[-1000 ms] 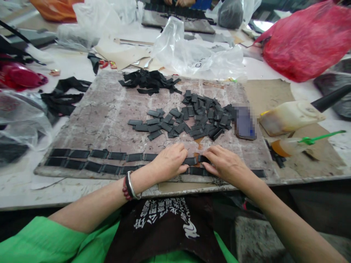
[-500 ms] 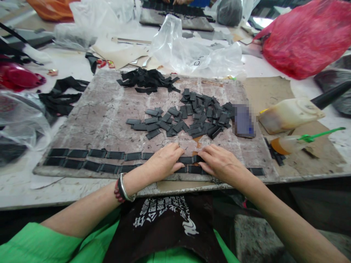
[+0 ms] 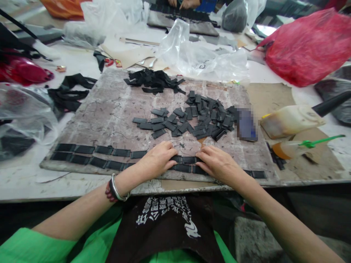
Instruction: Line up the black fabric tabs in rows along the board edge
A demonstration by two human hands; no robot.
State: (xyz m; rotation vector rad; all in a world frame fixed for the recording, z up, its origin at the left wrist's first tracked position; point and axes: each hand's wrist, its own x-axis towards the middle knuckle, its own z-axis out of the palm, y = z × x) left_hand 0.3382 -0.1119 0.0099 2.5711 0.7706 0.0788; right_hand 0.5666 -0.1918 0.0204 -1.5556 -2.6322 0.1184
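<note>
Running left to right: two rows of black pieces [image 3: 104, 150] under two bare hands

Along the near edge of a stained board [image 3: 90, 124], short flat pieces lie nearly end to end, long axes following that edge, in a back row [image 3: 84, 149] and a front row [image 3: 78, 159]. The left hand [image 3: 159, 157] covers part of the rows, fingers bent together, thumb apart and pointing right; whether it grips a piece I cannot tell. The right hand [image 3: 219, 163] has its fingertips at the right end of the back-row piece showing between the hands, thumb set nearer the edge; its grip is hidden too. Beyond the hands lies a loose heap [image 3: 188, 113] of similar pieces pointing various ways, its leftmost one lying left to right.
</note>
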